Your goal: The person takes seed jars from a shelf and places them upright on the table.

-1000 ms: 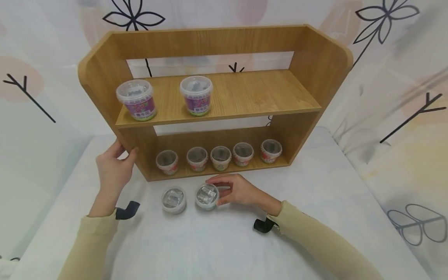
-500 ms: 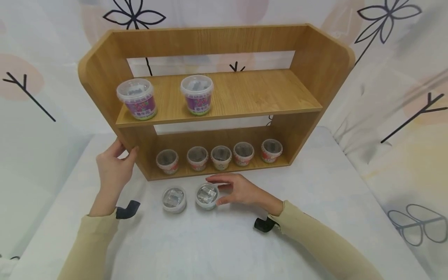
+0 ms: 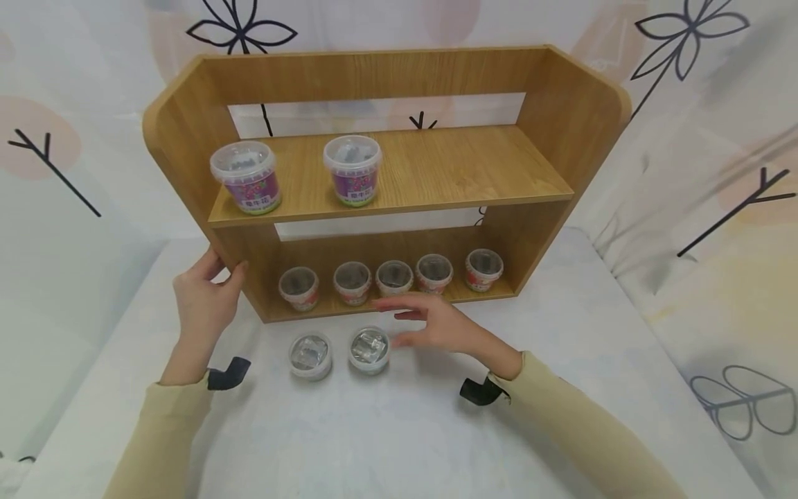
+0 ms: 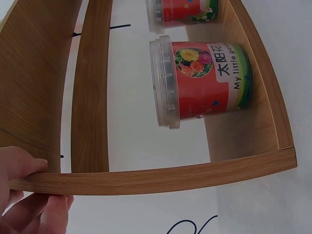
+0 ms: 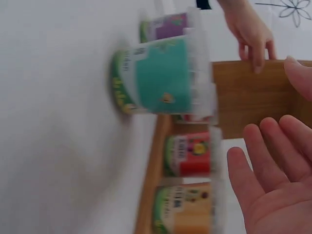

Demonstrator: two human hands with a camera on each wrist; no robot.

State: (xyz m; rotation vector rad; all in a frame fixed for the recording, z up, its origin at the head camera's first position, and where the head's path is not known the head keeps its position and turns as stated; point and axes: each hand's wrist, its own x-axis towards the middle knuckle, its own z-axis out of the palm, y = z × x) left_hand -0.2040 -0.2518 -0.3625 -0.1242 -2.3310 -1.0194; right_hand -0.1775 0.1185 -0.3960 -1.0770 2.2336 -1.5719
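My left hand (image 3: 208,305) grips the left side panel of a two-tier wooden shelf (image 3: 374,75). In the left wrist view its thumb and fingers lie on opposite faces of the panel edge. My right hand (image 3: 442,324) hovers in front of the lower tier, fingers extended and holding nothing. Just left of it, a lidded plastic cup (image 3: 369,351) stands on the table, apart from the fingers; its teal label (image 5: 163,78) shows in the right wrist view. Another lidded cup (image 3: 309,355) stands farther left, with a purple label (image 5: 168,27).
Two larger purple-labelled cups, one at the left end (image 3: 252,188) and one nearer the middle (image 3: 354,181), stand on the upper tier. Several small cups line the lower tier, among them a red-labelled cup (image 4: 202,83). A patterned cloth (image 3: 698,305) hangs behind and beside the table.
My right hand has let go of the teal-labelled cup and moved up and to the right, towards the shelf. The cup stays in place. My left hand keeps its hold on the panel.
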